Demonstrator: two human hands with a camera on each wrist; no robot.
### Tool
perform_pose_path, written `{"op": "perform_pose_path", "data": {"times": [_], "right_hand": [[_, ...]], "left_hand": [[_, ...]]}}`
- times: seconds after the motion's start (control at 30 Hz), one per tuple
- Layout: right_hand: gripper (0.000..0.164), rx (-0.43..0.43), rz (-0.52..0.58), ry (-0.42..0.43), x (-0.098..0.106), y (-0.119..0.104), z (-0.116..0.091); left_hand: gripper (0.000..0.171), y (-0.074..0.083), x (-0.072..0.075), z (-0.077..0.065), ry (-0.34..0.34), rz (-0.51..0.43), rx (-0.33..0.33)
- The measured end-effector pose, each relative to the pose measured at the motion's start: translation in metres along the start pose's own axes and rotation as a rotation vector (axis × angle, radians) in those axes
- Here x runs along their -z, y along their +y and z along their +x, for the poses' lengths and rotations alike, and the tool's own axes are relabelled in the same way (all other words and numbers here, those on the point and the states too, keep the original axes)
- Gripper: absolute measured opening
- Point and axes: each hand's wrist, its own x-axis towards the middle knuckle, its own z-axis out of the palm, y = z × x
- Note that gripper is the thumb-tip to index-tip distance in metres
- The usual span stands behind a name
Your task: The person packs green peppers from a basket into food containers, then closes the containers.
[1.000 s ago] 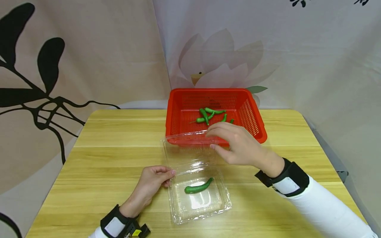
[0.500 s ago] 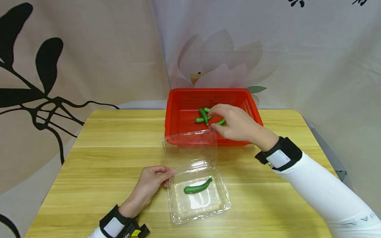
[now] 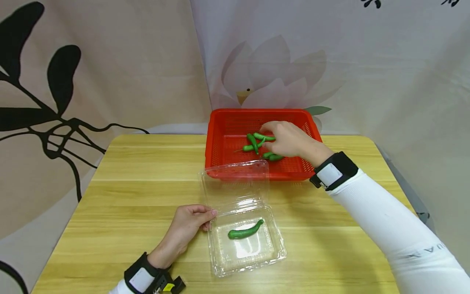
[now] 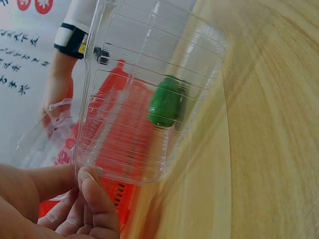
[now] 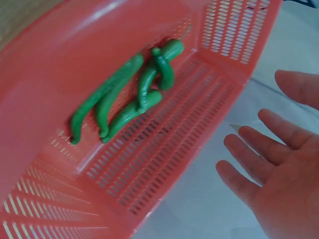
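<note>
- A person's right hand [image 3: 282, 138] is reaching into a red basket [image 3: 231, 122], having left the clear lid [image 3: 235, 185] a second earlier; its fingers are spreading wide and holding nothing.
- Several green peppers [image 3: 252, 143] are lying near that hand, on the basket's floor.
- The left hand [image 3: 189, 222] is keeping its place, fingers closing in a pinch on the left edge of a clear plastic container [image 3: 269, 239].
- One green pepper [image 3: 245, 232] is still resting inside the container, and the lid is standing open towards the basket.
- A pale wood-grain tabletop [image 3: 147, 171] is supporting everything.
- Behind, a cloth backdrop [image 3: 147, 61] is showing black leaves [image 3: 62, 77] and a pale flower [image 3: 271, 69].
</note>
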Motion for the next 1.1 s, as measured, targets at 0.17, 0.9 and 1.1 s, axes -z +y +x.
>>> {"op": "perform_pose_path", "data": {"times": [0.17, 0.9, 1.1], "right_hand": [[0.048, -0.066, 0.015, -0.060, -0.005, 0.010, 0.010], [0.052, -0.196, -0.107, -0.336, -0.020, 0.023, 0.027], [0.040, -0.185, -0.189, -0.347, -0.011, 0.014, 0.030]], "left_hand": [[0.010, 0.000, 0.001, 0.000, -0.003, -0.004, 0.002], [0.010, -0.001, 0.001, 0.000, -0.004, 0.002, -0.003], [0.011, -0.001, 0.001, 0.000, -0.008, 0.001, -0.001]]}}
